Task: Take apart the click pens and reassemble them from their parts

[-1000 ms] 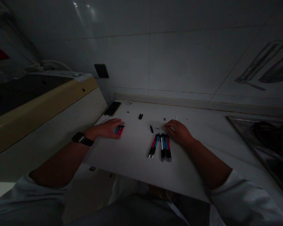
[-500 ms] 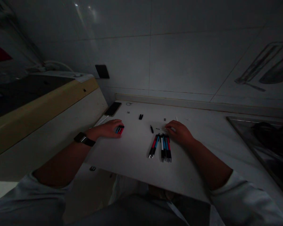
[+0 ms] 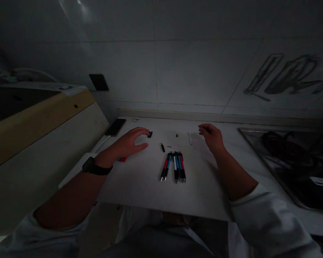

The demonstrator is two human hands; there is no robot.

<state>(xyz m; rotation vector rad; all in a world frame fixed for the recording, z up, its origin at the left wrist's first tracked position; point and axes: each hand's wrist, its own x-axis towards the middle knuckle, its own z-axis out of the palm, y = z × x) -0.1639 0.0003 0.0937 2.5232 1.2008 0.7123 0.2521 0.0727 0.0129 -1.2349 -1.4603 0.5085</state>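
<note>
My left hand point(image 3: 130, 143), with a watch on its wrist, has thumb and fingers spread apart. Its fingertips reach the small black pen parts point(image 3: 150, 134); whether they touch is unclear. Red and blue pen barrels point(image 3: 122, 159) lie partly hidden below this hand. My right hand point(image 3: 211, 137) is above the counter at the right, fingers loosely bent and tips slightly apart, nothing visible in them. A white stick-like piece point(image 3: 190, 138) lies to its left. Between the hands are a thin pen refill point(image 3: 177, 147), a black pen tip section point(image 3: 162, 147) and several assembled pens point(image 3: 179, 167).
A small dark part point(image 3: 177, 135) lies on the white counter point(image 3: 140, 182). Near the wall are a phone point(image 3: 116, 127) and a small ring-shaped item point(image 3: 135, 120). A stove with a dark pan point(image 3: 281, 143) borders the right; a wood-edged cabinet point(image 3: 70, 111) stands left.
My left hand has let go of the coloured barrels and moved to the black parts. My right hand has left the refill and moved away to the right. The view has turned right.
</note>
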